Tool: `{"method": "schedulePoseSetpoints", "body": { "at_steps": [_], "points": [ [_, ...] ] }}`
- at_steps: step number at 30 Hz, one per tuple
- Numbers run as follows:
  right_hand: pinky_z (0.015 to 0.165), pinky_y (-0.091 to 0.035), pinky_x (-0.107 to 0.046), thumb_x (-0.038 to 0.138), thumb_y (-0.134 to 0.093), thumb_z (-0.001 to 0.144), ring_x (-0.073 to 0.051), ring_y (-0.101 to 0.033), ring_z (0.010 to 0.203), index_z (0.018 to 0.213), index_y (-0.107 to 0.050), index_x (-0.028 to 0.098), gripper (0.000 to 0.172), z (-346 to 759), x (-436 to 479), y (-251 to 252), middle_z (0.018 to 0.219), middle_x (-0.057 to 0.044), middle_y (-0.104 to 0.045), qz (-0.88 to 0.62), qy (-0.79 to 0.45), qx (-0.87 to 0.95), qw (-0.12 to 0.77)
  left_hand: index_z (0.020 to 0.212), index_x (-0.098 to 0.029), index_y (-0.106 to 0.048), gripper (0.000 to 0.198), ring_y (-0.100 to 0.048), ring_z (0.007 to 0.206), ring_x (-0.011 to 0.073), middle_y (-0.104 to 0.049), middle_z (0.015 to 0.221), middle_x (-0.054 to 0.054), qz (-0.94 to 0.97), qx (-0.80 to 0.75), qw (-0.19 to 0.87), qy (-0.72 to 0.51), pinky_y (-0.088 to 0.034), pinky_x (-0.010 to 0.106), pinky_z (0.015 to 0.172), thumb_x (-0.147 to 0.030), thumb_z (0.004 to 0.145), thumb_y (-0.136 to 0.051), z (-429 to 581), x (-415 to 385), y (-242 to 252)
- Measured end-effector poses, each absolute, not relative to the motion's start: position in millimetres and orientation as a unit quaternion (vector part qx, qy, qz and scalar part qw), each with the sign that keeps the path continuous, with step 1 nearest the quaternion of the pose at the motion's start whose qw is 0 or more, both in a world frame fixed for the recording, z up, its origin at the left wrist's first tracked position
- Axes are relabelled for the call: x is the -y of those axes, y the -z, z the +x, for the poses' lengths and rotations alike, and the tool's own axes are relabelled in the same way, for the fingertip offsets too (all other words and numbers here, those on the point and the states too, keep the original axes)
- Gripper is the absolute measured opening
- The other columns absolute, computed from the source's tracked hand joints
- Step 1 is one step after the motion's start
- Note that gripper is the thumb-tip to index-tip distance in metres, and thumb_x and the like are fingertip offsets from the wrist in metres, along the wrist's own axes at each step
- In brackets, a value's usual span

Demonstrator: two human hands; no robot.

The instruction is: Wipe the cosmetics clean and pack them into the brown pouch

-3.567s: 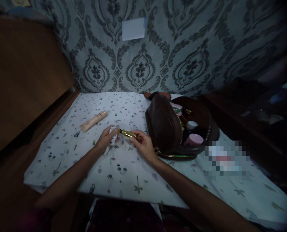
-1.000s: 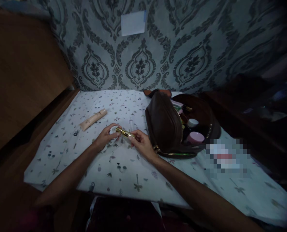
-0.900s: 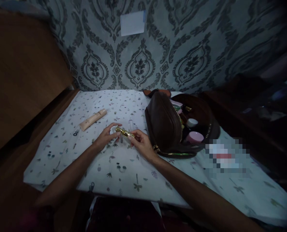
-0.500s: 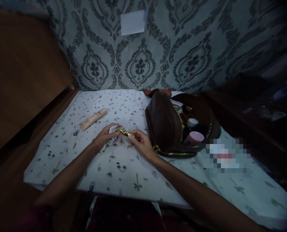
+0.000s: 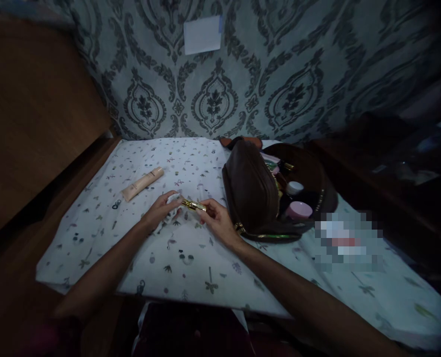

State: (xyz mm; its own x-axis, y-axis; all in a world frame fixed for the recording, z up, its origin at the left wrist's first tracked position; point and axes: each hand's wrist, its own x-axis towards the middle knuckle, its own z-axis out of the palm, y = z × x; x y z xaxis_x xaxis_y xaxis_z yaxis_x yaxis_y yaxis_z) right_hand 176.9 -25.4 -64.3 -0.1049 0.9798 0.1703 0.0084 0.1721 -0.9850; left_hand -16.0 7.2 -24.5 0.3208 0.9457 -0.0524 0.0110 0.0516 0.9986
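Note:
Just above the patterned cloth, my right hand [image 5: 216, 217] pinches a shiny gold cosmetic tube [image 5: 193, 205], lipstick-like in shape, by its right end. My left hand [image 5: 163, 208] is closed on a white, crumpled tissue-like piece [image 5: 173, 197], pressed against the tube's left end. That end is partly covered by the tissue and fingers. Behind my left hand a beige squeeze tube [image 5: 143, 183] lies flat on the cloth. Close by my right hand stands a dark brown bag [image 5: 247, 186], unzipped.
Inside the bag are a pink jar [image 5: 299, 210], a white-lidded jar [image 5: 295, 188] and other cosmetics. A blurred-out item [image 5: 349, 241] lies right of it. A patterned wall [image 5: 215, 99] rises behind, with a wooden panel [image 5: 38, 99] on the left.
The tissue in my left hand now covers more of the gold tube's left end. My right hand keeps its grip, nearly in the same place.

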Motion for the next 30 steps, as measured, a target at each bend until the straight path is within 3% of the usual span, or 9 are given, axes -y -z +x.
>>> {"method": "schedulePoseSetpoints", "body": {
  "at_steps": [3, 14, 18, 21, 24, 27, 30],
  "points": [
    [0.056, -0.047, -0.026, 0.051, -0.071, 0.076, -0.013, -0.054, 0.059, 0.087, -0.060, 0.022, 0.033, 177, 26, 63, 0.075, 0.002, -0.061, -0.432, -0.482, 0.567, 0.510, 0.080, -0.016, -0.060, 0.042, -0.048, 0.062, 0.0106, -0.055, 0.075, -0.001, 0.574, -0.424, 0.583, -0.389, -0.042, 0.020, 0.052, -0.054, 0.074, -0.074, -16, -7, 28],
    [0.046, -0.034, -0.024, 0.061, -0.052, 0.088, -0.010, -0.046, 0.043, 0.075, -0.057, 0.021, 0.042, 184, 32, 53, 0.055, 0.005, -0.054, -0.449, -0.465, 0.625, 0.438, 0.082, -0.017, -0.059, 0.036, -0.049, 0.060, 0.0114, -0.057, 0.066, -0.003, 0.641, -0.401, 0.531, -0.382, -0.040, 0.022, 0.058, -0.052, 0.081, -0.068, -19, -3, 27],
    [0.047, -0.035, -0.025, 0.061, -0.050, 0.089, -0.011, -0.046, 0.044, 0.074, -0.056, 0.021, 0.042, 183, 31, 55, 0.054, 0.004, -0.054, -0.445, -0.476, 0.610, 0.451, 0.082, -0.018, -0.059, 0.038, -0.046, 0.055, 0.0107, -0.055, 0.064, -0.004, 0.629, -0.416, 0.529, -0.388, -0.037, 0.022, 0.052, -0.054, 0.080, -0.068, -16, -3, 28],
    [0.050, -0.038, -0.025, 0.058, -0.053, 0.088, -0.012, -0.051, 0.048, 0.080, -0.057, 0.021, 0.038, 182, 30, 57, 0.061, 0.003, -0.057, -0.452, -0.457, 0.597, 0.479, 0.084, -0.019, -0.059, 0.039, -0.042, 0.051, 0.0110, -0.054, 0.063, -0.003, 0.601, -0.459, 0.497, -0.427, -0.034, 0.023, 0.049, -0.058, 0.087, -0.056, -14, -5, 31],
    [0.054, -0.040, -0.026, 0.055, -0.058, 0.087, -0.013, -0.055, 0.052, 0.083, -0.059, 0.021, 0.034, 182, 30, 58, 0.061, 0.004, -0.056, -0.461, -0.430, 0.600, 0.492, 0.095, -0.020, -0.062, 0.040, -0.055, 0.071, 0.0157, -0.062, 0.081, 0.002, 0.623, -0.475, 0.388, -0.484, -0.044, 0.026, 0.067, -0.053, 0.096, -0.041, -14, -5, 33],
    [0.053, -0.040, -0.025, 0.054, -0.059, 0.087, -0.013, -0.054, 0.051, 0.082, -0.059, 0.020, 0.034, 181, 31, 58, 0.061, 0.004, -0.055, -0.454, -0.433, 0.610, 0.484, 0.101, -0.021, -0.065, 0.035, -0.058, 0.100, 0.0221, -0.064, 0.102, 0.007, 0.758, -0.419, 0.275, -0.417, -0.044, 0.033, 0.090, -0.046, 0.097, -0.041, -13, 0, 32],
    [0.053, -0.039, -0.025, 0.052, -0.055, 0.089, -0.012, -0.052, 0.050, 0.080, -0.058, 0.019, 0.034, 181, 33, 58, 0.059, 0.004, -0.053, -0.448, -0.440, 0.622, 0.468, 0.101, -0.021, -0.064, 0.032, -0.058, 0.096, 0.0224, -0.064, 0.099, 0.008, 0.856, -0.378, 0.201, -0.289, -0.045, 0.033, 0.086, -0.042, 0.097, -0.041, -12, 5, 32]
  ]
}}
